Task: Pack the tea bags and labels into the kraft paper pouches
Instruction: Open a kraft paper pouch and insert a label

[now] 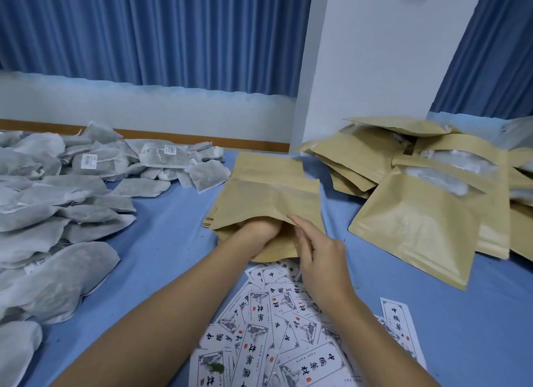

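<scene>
Nearest: labels [271, 329], white slips with black characters and a small ink picture. They lie loose and overlapping on the blue cloth [476, 329] between and under the two forearms. One single label [401, 326] lies apart, just right of the right forearm.

Right hand [320, 259]: above the far edge of the label heap. The thumb and fingers are curled, pinching the near lip of the open pouch [268, 190] at its right side. The index finger lies along the lip.

Left hand [259, 231]: pushed into the pouch mouth up to the knuckles. Its fingers are hidden inside, so I cannot tell how they lie or whether they hold anything.

The pouch lies flat with its mouth toward the person, touching the far edge of the labels. It rests on a stack of flat pouches [209, 219], whose layered edges show at its left side.

Left of the hands, well apart: tea bags [57, 199], a broad grey heap running from the near left edge to the far edge of the cloth. A few carry strings and white tags.

Right and farther: a pile of kraft pouches [418, 228], slumped over one another. Several have a clear window showing something pale.

Farthest: a white pillar [360, 69] and blue pleated curtains [144, 32].
</scene>
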A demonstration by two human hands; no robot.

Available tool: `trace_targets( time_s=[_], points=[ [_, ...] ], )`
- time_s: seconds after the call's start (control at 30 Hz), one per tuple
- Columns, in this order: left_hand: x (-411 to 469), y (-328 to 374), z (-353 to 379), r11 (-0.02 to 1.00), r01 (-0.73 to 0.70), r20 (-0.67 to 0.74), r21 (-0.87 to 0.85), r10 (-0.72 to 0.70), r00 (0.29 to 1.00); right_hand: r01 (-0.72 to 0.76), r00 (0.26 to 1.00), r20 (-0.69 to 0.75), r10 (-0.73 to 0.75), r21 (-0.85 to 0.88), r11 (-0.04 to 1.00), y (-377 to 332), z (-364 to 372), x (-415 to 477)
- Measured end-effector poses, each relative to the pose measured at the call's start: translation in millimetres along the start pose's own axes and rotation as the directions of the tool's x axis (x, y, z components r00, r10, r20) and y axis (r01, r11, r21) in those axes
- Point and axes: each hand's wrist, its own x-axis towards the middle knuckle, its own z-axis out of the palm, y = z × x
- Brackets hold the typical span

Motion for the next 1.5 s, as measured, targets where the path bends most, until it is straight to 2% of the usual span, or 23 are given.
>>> trace_targets(
  time_s=[0.07, 0.13, 0.2, 0.27, 0.3, 0.37, 0.43, 0.47, 0.53, 0.6, 0.63, 0.7, 0.8, 0.87, 0.93, 0.97, 1.03, 1.13, 1.23, 1.3, 1.37, 1.43, 1.5],
  points=[
    [-14, -3, 7, 0.997, 0.072, -0.006, -0.032, -0.072, 0.997, -0.002, 1.000, 0.011, 0.002, -0.007, 1.000, 0, 2, 0],
    [-35, -7, 9, 0.985, -0.116, -0.089, -0.130, 0.105, 0.990, 0.001, 1.000, 0.026, -0.001, -0.010, 1.000, 0, 4, -1],
    [-52, -14, 6, 0.944, -0.311, -0.168, -0.108, 0.291, 0.942, 0.017, 0.999, 0.028, -0.017, -0.016, 1.000, -1, 4, -2],
    [-66, -24, -4, 0.927, -0.368, -0.258, -0.071, 0.340, 0.905, 0.025, 0.999, 0.025, -0.024, -0.032, 0.999, -2, 5, -2],
    [-72, -28, -12, 0.921, -0.387, -0.351, -0.044, 0.348, 0.869, 0.029, 0.999, 0.022, -0.028, -0.041, 0.999, -3, 5, -1],
    [-84, -37, -30, 0.913, -0.405, -0.592, 0.039, 0.348, 0.727, 0.034, 0.999, 0.022, -0.033, -0.058, 0.998, -4, 8, 1],
    [-91, -49, -54, 0.940, -0.313, -0.736, 0.136, 0.308, 0.603, 0.022, 0.999, 0.048, -0.018, -0.077, 0.997, -6, 12, 4],
    [-90, -57, -68, 0.965, -0.207, -0.761, 0.164, 0.257, 0.595, 0.014, 0.998, 0.066, -0.009, -0.084, 0.996, -8, 15, 6],
    [-84, -81, -96, 0.945, 0.150, -0.737, 0.292, 0.122, 0.665, 0.011, 0.996, 0.092, -0.001, -0.104, 0.995, -11, 22, 11],
    [-78, -109, -116, 0.792, 0.480, -0.654, 0.378, -0.139, 0.743, 0.015, 0.995, 0.103, -0.002, -0.125, 0.992, -16, 31, 17],
    [-78, -123, -124, 0.725, 0.584, -0.592, 0.365, -0.303, 0.747, 0.008, 0.994, 0.105, 0.006, -0.137, 0.991, -18, 35, 21],
    [-78, -148, -127, 0.645, 0.702, -0.458, 0.302, -0.548, 0.700, -0.004, 0.994, 0.110, 0.022, -0.160, 0.987, -22, 45, 27],
    [-80, -167, -119, 0.571, 0.730, -0.421, 0.376, -0.597, 0.683, -0.011, 0.993, 0.111, 0.032, -0.188, 0.982, -25, 56, 36],
    [-80, -167, -113, 0.637, 0.659, -0.482, 0.401, -0.465, 0.743, -0.023, 0.995, 0.094, 0.042, -0.201, 0.979, -25, 62, 38],
    [-78, -163, -106, 0.819, 0.512, -0.555, 0.259, -0.308, 0.773, -0.032, 0.997, 0.068, 0.047, -0.199, 0.979, -22, 66, 33],
    [-78, -157, -102, 0.897, 0.420, -0.589, 0.136, -0.267, 0.763, -0.036, 0.997, 0.062, 0.049, -0.196, 0.980, -21, 69, 30],
    [-77, -141, -92, 0.959, 0.282, -0.631, -0.043, -0.245, 0.736, -0.055, 0.996, 0.053, 0.066, -0.188, 0.981, -16, 72, 26],
    [-77, -118, -75, 0.989, 0.143, -0.729, -0.043, -0.129, 0.673, -0.096, 0.995, 0.019, 0.100, -0.159, 0.983, -8, 70, 27],
    [-76, -107, -67, 0.994, -0.035, -0.881, 0.107, 0.111, 0.461, -0.138, 0.990, -0.015, 0.137, -0.132, 0.982, -5, 65, 27],
    [-77, -104, -64, 0.957, -0.222, -0.907, 0.188, 0.256, 0.334, -0.153, 0.988, -0.036, 0.149, -0.133, 0.979, -2, 65, 28],
    [-79, -98, -60, 0.884, -0.400, -0.867, 0.242, 0.382, 0.321, -0.159, 0.987, -0.043, 0.155, -0.122, 0.980, -1, 65, 29],
    [-82, -91, -52, 0.805, -0.504, -0.770, 0.315, 0.527, 0.360, -0.148, 0.989, -0.041, 0.145, -0.096, 0.984, -1, 66, 29],
    [-84, -86, -43, 0.745, -0.527, -0.629, 0.409, 0.649, 0.428, -0.121, 0.992, -0.031, 0.119, -0.080, 0.989, -3, 66, 28]
  ],
)
